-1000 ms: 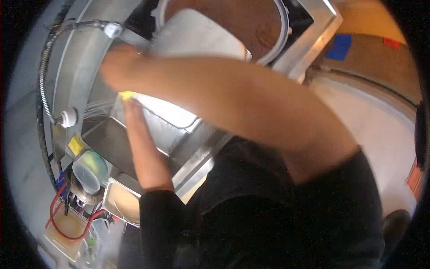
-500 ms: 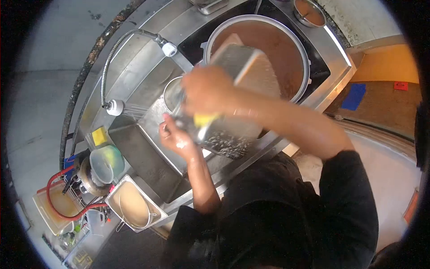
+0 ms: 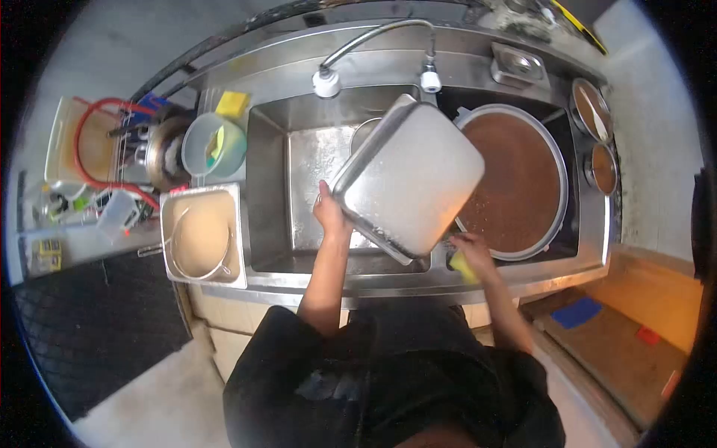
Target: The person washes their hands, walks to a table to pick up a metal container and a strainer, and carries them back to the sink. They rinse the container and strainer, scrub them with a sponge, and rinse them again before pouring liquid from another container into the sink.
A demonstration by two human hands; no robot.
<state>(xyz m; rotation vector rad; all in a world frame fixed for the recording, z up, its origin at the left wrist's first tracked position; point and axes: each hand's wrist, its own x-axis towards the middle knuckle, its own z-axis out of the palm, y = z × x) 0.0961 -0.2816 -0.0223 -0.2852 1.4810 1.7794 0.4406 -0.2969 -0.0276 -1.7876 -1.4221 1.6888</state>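
A rectangular metal pan (image 3: 418,179) is tilted over the sink (image 3: 269,172), its smooth underside facing me. My left hand (image 3: 331,213) grips the pan by its left rim, fingers closed around the edge. At the pan's lower right corner is my right hand (image 3: 474,255), closed on a yellow sponge (image 3: 463,267) and slightly blurred. Behind the pan, the rim of a round vessel (image 3: 361,134) shows in the sink, the rest of it hidden.
To the right stands a large pot (image 3: 515,179) of brown liquid. A faucet (image 3: 326,81) arches over the back. Left of the sink are a plastic tub (image 3: 196,153), another sponge (image 3: 233,104) and a metal pan of cloudy liquid (image 3: 237,224) with a strainer.
My view has turned and levelled over the sink. The pan has swung round to show its underside. My right hand has dropped from above the pan to its lower right corner with the sponge.
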